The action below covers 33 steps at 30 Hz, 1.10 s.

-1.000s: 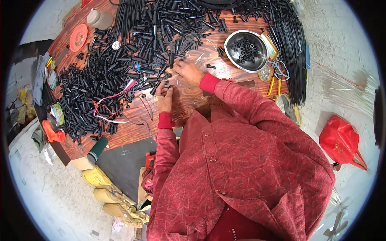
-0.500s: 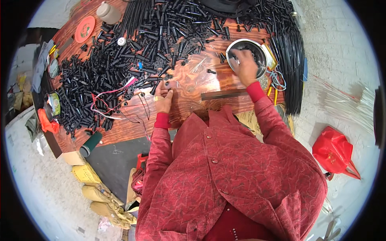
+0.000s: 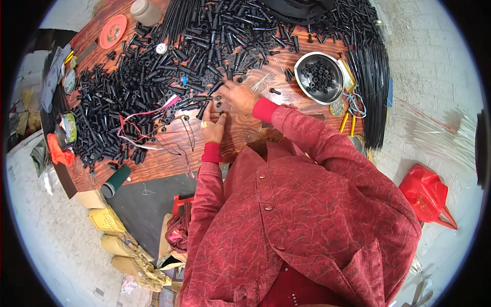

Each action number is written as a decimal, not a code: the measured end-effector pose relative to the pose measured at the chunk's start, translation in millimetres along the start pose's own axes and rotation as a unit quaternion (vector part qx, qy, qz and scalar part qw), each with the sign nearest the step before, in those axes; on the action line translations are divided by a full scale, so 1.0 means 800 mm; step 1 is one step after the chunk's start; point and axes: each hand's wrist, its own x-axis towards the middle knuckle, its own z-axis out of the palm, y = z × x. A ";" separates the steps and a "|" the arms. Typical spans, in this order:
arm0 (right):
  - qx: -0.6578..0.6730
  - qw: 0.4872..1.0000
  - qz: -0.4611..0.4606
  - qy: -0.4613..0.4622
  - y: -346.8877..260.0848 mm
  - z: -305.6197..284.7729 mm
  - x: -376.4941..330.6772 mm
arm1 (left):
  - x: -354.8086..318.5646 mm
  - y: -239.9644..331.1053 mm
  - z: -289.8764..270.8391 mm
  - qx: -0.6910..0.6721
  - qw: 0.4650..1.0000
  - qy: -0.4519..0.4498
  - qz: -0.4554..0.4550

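On the reddish wooden table, my left hand [image 3: 213,129] rests palm-side up near the front edge of a heap of black tubular parts [image 3: 123,102]. Its fingers are curled, and a small black piece shows by the thumb tip; its kind is unclear. Just above it my right hand [image 3: 239,96] reaches across from the right. Its fingertips are drawn together at the end of a black tube [image 3: 215,88] on the heap's edge; whether they grip it is hidden. Off to the right stands a metal bowl [image 3: 302,88] holding many small black rings.
Bundles of long black rods [image 3: 369,97] lie along the right edge. Pliers with yellow handles [image 3: 344,123] and a blue cord [image 3: 357,105] lie beside the bowl. A pink ribbon [image 3: 164,106] crosses the heap. A dark green cylinder [image 3: 116,180] lies at the front left edge.
My right hand has left the metal bowl and moved left to the heap's edge, close to my left hand. The left hand has stayed about in place. The view has shifted slightly.
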 end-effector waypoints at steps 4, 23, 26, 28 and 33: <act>0.114 0.989 0.087 0.039 0.017 -0.059 -0.047 | -0.002 -0.004 -0.010 0.026 1.000 -0.002 0.001; 0.006 0.991 -0.092 0.102 -0.035 -0.004 -0.017 | -0.008 -0.007 -0.009 0.016 1.000 0.007 0.009; -0.025 0.998 -0.054 0.019 -0.043 0.020 -0.003 | -0.014 0.002 -0.007 0.027 0.999 0.000 -0.017; -0.025 0.996 -0.083 0.021 -0.035 0.023 0.000 | -0.017 0.006 -0.005 0.028 0.999 -0.011 -0.030; 0.108 0.993 0.008 0.046 -0.001 -0.014 -0.034 | -0.012 -0.001 -0.009 -0.006 1.000 -0.016 0.001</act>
